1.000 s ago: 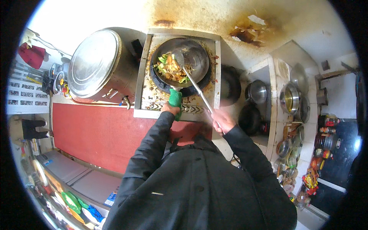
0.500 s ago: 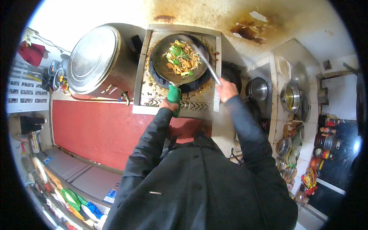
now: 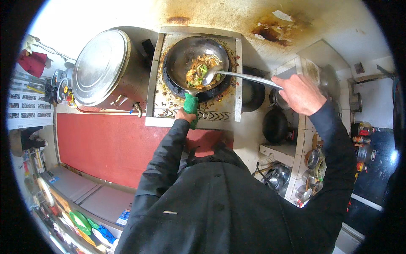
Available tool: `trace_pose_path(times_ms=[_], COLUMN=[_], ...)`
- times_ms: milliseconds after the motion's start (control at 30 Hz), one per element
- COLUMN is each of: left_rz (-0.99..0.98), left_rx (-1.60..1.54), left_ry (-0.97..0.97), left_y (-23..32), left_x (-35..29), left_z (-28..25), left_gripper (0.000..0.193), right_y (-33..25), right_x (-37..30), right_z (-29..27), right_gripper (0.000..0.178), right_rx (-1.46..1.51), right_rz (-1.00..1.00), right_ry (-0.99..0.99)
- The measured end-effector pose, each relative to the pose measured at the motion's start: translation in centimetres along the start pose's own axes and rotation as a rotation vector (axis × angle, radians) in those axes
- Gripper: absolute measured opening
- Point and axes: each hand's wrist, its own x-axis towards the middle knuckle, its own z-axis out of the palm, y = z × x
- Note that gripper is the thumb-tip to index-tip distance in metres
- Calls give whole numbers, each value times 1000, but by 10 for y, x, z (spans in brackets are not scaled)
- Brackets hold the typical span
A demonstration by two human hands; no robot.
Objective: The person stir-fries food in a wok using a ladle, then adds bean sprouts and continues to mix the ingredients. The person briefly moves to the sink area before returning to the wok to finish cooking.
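Note:
A dark round wok (image 3: 179, 55) sits on the stove (image 3: 160, 99) in front of me. Noodle-like strands with green leaves, a stir-fry (image 3: 195, 73), lie heaped toward its near side. My left hand (image 3: 184, 115) is closed round a green cloth (image 3: 190, 106) at the wok's near edge; the handle inside the cloth is hidden. Out to the right, my right hand (image 3: 301, 94) grips the end of a long metal ladle (image 3: 253, 78). The ladle slants left over the wok's rim, its bowl down against the food.
Left of the stove stands a big lidded metal drum (image 3: 101, 67) with a tap. A red surface (image 3: 105, 144) spreads below it. Dark pans (image 3: 275, 126) lie right of the stove, and metal bowls (image 3: 313, 158) stand on a tiled ledge. Grey lids (image 3: 80, 186) are at lower left.
My right hand has swung far to the right, bringing the ladle from steep to nearly level. The food has shifted from spread out to a smaller heap. My left hand keeps its hold.

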Motion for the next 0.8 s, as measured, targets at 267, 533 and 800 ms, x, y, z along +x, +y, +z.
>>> trace_pose_path(times_ms=[267, 533, 800], left_rz=[50, -19, 25], left_rx=[-33, 13, -56], left_ry=[85, 32, 7], left_y=[-26, -8, -11], left_x=[17, 8, 6], left_z=[18, 12, 7], left_gripper=[61, 66, 67], right_y=[12, -59, -122], right_x=[46, 53, 37], right_z=[76, 242, 255], right_gripper=[15, 16, 30], right_rx=[377, 778, 2341], right_rz=[-22, 447, 560], right_ry=[45, 292, -276])
